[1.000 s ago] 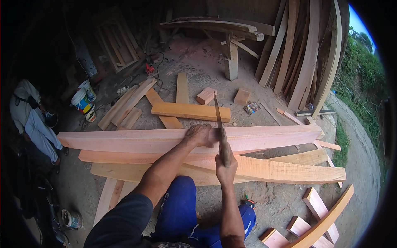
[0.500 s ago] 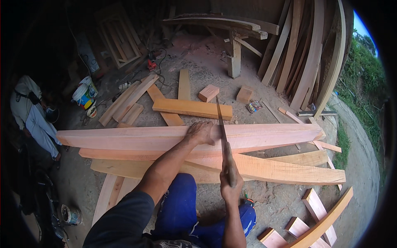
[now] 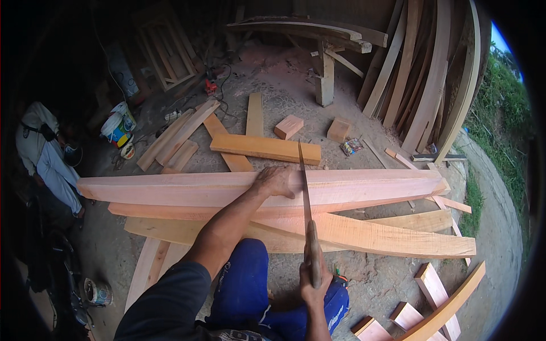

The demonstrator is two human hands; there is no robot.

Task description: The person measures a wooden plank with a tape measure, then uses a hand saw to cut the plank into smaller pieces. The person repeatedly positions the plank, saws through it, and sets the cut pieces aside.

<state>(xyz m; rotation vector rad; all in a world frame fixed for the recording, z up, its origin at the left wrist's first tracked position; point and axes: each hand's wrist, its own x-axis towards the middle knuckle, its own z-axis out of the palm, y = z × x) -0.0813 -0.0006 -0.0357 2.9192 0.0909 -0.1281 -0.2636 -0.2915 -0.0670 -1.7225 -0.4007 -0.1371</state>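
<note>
A long, pinkish wooden beam (image 3: pixel 364 184) lies crosswise in front of me, on top of other boards. My left hand (image 3: pixel 277 181) grips its upper side near the middle, with the fingers bent over the wood. Just right of that hand, a handsaw (image 3: pixel 305 190) stands across the beam, its narrow blade pointing away from me. My right hand (image 3: pixel 316 284) is closed around the saw's wooden handle, on the near side of the beam. How deep the blade sits in the wood is hard to make out.
Under the beam are a curved board (image 3: pixel 398 234) and more planks. Beyond it lie an orange-brown board (image 3: pixel 264 149) and two wood blocks (image 3: pixel 289 127). Cut pieces (image 3: pixel 435 284) lie at the lower right. A person (image 3: pixel 48 153) stands at the left, near buckets (image 3: pixel 118 125).
My right hand has drawn the saw back toward me, so its tip is nearer the beam. The left hand keeps its place on the wood.
</note>
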